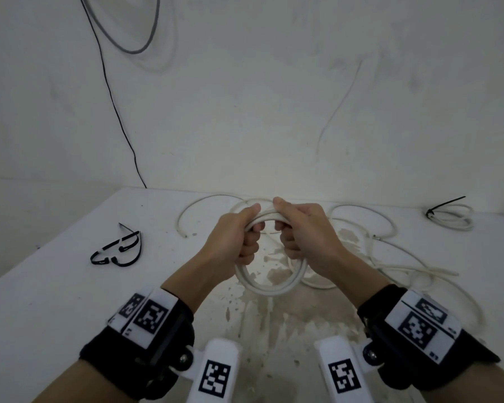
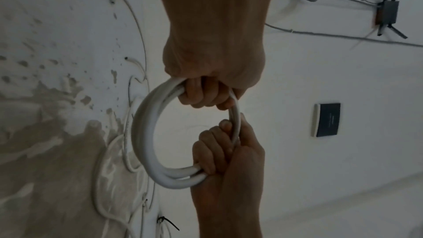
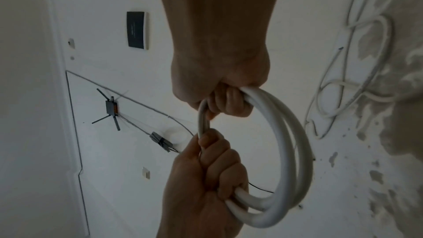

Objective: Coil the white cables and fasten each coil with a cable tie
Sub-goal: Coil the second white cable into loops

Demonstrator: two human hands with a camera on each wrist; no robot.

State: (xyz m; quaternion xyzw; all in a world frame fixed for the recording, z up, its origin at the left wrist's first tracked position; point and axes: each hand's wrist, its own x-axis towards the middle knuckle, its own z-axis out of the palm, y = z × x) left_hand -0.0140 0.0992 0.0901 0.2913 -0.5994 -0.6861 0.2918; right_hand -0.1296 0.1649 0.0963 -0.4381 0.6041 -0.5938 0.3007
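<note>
A white cable coil [image 1: 269, 288] of a few thick loops hangs just above the white table [image 1: 56, 301], held upright between both hands. My left hand [image 1: 240, 237] grips its upper left side with the fingers curled round the loops. My right hand [image 1: 296, 232] grips the upper right side the same way, thumb on top. In the left wrist view the left hand [image 2: 204, 94] holds the coil [image 2: 145, 133] from above and the right hand [image 2: 223, 151] from below. The right wrist view shows the right hand [image 3: 227, 101], the left hand [image 3: 214, 167] and the coil [image 3: 295, 147]. Neither hand holds a tie.
Several black cable ties [image 1: 117, 251] lie on the table at the left. A coil fastened with a black tie [image 1: 451, 217] rests at the far right. Loose white cables [image 1: 396, 257] sprawl behind and to the right of my hands. A wall with hanging wires [image 1: 120, 117] stands behind the table.
</note>
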